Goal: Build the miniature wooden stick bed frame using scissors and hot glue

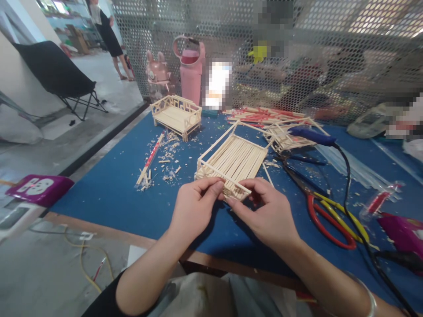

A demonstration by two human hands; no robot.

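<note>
My left hand (198, 200) pinches the near edge of a small model bench (234, 158) made of thin wooden sticks. My right hand (267, 211) grips the same model at its near right corner, thumb below and fingers behind. The model has a slatted seat and a raised stick frame around it, and is tilted towards me. My fingers hide part of its front edge. A similar stick bench (176, 116) stands upright further back on the left. Another stick piece (287, 136) lies at the back right, partly under a blue-handled tool (312, 135) with a black cord.
Red-handled scissors (330, 224) and a yellow-handled tool (346, 215) lie right of my hands. Red-and-wood stick bundles (264, 116) lie by the perforated metal screen (211, 26). A pink tumbler (191, 79) stands at the back. Wood scraps (170, 154) litter the blue tabletop (109, 185).
</note>
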